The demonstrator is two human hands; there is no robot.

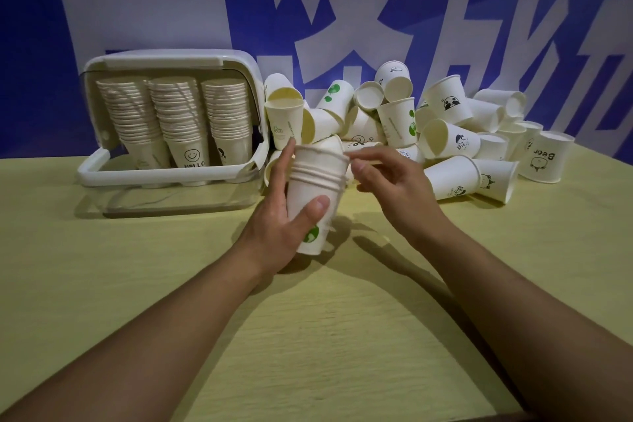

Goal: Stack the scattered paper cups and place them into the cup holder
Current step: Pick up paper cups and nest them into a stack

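- Head view showed a white plastic cup holder [171, 120] at far left on the yellow-green table [102, 284], its clear lid [178, 199] lying flat in front of it.
- Holder already carried three tall nested columns [178, 120] of paper cups side by side, each reaching close under the top shell. Little headroom looked left above them; whether a further row sat behind could not be told.
- Left hand [284, 216] gripped a short stack of cups [315, 195] above the table, near centre, thumb across the front wall and fingers curled round the far side. About four rolled rims showed, so I judged it four or five cups deep.
- Right hand [387, 181] was partly closed, thumb and forefinger pinched at the top rim of that stack on its right side. Whether it was seating a cup or only steadying the rim could not be told.
- Loose pile of scattered cups [428, 127] lay far right of centre, just right of the holder and reaching toward the right table edge: some upright, some inverted, many on their sides, leaning on one another. Well over twenty, as a rough judgement.
- Cup printed "Bear" [544, 158] stood inverted at the far right edge of the pile.
- Blue wall with large white characters [342, 10] stood behind everything.
- Progress, as judged: a good part was stacked and housed, yet a large share remained loose. The stack in hand was small and not yet placed. Remaining work: keep nesting from the pile, then carry stacks left into the holder, space permitting.
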